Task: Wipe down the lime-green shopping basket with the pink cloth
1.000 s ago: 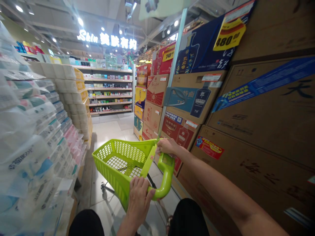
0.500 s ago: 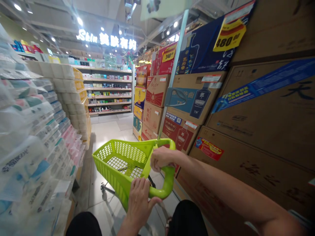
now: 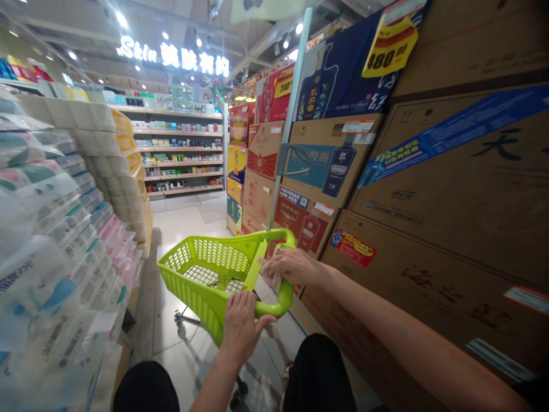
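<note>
A lime-green shopping cart (image 3: 206,289) with a lattice-walled basket stands in front of me in the aisle. My left hand (image 3: 242,326) is closed over the near corner of its rim, where the looped handle (image 3: 285,297) begins. At the right side of that handle, my right hand (image 3: 294,267) is shut on a crumpled pinkish cloth (image 3: 271,276). The cloth lies against the inner side of the handle loop. No goods show in the basket.
Stacked cartons (image 3: 412,240) wall the right side, with a pale metal post (image 3: 295,91) before them. Plastic-wrapped paper packs (image 3: 55,229) are piled at the left. Shelves (image 3: 184,151) of small goods stand at the aisle's far end. My knees (image 3: 323,372) are below.
My right hand has shifted along the handle, and more of the cloth now shows. The left hand keeps its hold. The scene has slid slightly left and up in view.
</note>
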Action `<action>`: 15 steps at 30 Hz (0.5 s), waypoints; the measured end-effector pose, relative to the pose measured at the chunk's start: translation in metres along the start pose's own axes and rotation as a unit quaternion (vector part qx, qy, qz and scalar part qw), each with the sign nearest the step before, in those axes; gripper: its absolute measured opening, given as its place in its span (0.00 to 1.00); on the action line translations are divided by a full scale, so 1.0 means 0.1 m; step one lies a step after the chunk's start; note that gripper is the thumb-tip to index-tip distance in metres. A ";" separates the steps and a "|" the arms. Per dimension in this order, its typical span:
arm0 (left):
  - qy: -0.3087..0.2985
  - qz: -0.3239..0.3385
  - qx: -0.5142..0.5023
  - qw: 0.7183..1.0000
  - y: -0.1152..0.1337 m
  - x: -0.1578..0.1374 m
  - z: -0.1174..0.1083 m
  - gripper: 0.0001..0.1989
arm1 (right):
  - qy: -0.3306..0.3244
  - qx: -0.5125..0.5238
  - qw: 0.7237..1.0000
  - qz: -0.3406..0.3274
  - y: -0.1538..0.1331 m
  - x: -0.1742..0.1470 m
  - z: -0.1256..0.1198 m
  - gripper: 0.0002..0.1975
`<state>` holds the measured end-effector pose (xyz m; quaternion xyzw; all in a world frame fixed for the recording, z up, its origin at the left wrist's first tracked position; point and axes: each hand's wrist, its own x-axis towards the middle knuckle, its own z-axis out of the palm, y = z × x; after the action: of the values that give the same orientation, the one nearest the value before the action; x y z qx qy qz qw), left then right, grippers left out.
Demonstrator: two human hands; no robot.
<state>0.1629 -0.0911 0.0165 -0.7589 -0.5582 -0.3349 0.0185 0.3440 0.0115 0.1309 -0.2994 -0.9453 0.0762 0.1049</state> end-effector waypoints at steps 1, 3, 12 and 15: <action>0.000 -0.002 0.002 1.000 -0.01 0.02 0.01 0.18 | -0.012 0.054 0.998 0.003 -0.03 -0.03 0.00 0.15; 0.001 -0.002 0.003 1.000 -0.03 0.05 0.02 0.18 | -0.032 0.164 0.986 -0.011 -0.09 -0.11 0.04 0.19; 0.008 0.005 0.019 1.000 -0.10 0.04 0.00 0.17 | 0.208 0.134 0.968 0.044 -0.06 -0.24 0.35 0.15; 0.011 0.002 0.025 1.000 -0.11 0.03 -0.01 0.18 | 0.264 0.106 0.958 0.041 -0.35 -0.32 0.63 0.18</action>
<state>0.1537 -0.0849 0.0157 -0.7557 -0.5643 -0.3294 0.0443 0.3346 -0.0409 0.0722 -0.3346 -0.8573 0.0987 0.3786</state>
